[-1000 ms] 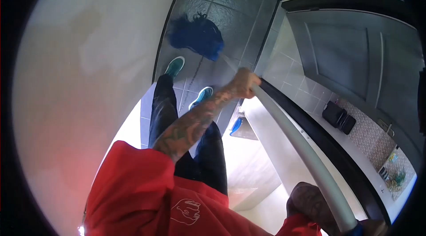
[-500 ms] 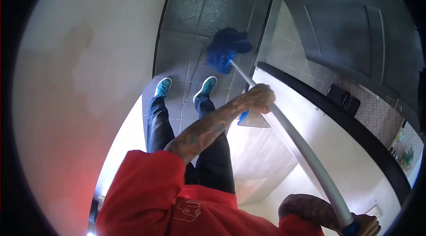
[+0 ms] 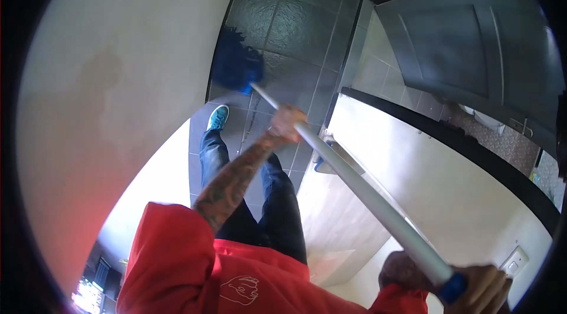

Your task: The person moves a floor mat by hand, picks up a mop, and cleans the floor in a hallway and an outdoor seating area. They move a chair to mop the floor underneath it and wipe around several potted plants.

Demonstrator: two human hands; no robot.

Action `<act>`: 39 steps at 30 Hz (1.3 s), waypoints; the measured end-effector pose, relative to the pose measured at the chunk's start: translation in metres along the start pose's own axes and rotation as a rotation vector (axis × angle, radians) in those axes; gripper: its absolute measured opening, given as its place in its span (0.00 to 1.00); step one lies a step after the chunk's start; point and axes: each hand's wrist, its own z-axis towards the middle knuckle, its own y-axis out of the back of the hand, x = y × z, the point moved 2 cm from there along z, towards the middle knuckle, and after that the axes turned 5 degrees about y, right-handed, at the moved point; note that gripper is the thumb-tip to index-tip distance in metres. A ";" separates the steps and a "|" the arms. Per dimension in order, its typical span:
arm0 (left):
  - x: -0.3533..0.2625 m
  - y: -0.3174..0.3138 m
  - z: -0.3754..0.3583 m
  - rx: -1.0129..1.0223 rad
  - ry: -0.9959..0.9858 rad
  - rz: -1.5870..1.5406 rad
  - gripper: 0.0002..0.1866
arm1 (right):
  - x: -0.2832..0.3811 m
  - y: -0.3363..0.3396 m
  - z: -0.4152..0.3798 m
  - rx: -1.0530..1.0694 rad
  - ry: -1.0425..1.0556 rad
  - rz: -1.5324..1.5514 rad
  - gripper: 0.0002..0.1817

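Note:
A long pale mop handle [image 3: 366, 196] runs diagonally from the lower right up to a dark blue mop head [image 3: 233, 63]. The mop head lies on the dark tiled floor against the foot of the left wall. My left hand [image 3: 287, 123] is wrapped round the lower part of the handle, at the end of a tattooed forearm. At the bottom right, my right hand [image 3: 481, 287] is closed round the handle's upper end, by its blue cap [image 3: 452, 288].
A plain wall [image 3: 136, 77] rises on the left. On the right are a grey panelled door [image 3: 455, 48], a black-topped low wall [image 3: 413, 113] and a light switch [image 3: 514, 262]. One teal shoe [image 3: 218, 117] stands on the tiles.
The mop head has swept left across the floor to the wall. My left hand has moved left with the handle, and my right hand has shifted slightly up.

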 end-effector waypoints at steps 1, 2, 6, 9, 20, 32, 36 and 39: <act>-0.008 -0.029 0.003 0.062 0.037 0.005 0.09 | 0.012 -0.003 0.001 0.057 -0.026 0.018 0.20; -0.012 -0.066 0.000 0.131 0.082 0.005 0.11 | 0.022 -0.009 -0.003 0.105 -0.058 0.036 0.19; -0.007 -0.190 -0.002 -0.023 -0.050 -0.223 0.15 | 0.029 -0.030 -0.022 0.061 -0.231 -0.297 0.15; -0.015 -0.214 0.005 0.464 0.184 -0.156 0.14 | 0.005 -0.037 -0.033 0.176 -0.365 -0.376 0.14; 0.002 -0.043 -0.125 0.194 -0.168 -0.069 0.13 | 0.012 -0.111 -0.063 -0.018 0.171 0.026 0.16; -0.052 -0.106 -0.152 0.128 0.021 0.059 0.15 | 0.098 -0.115 -0.151 0.032 -0.066 -0.105 0.17; -0.072 -0.226 -0.183 -0.063 -0.153 -0.056 0.10 | 0.152 -0.135 -0.181 0.050 -0.314 -0.485 0.16; -0.084 -0.270 -0.184 -0.013 -0.036 -0.154 0.08 | 0.139 -0.145 -0.191 0.082 -0.433 -0.551 0.14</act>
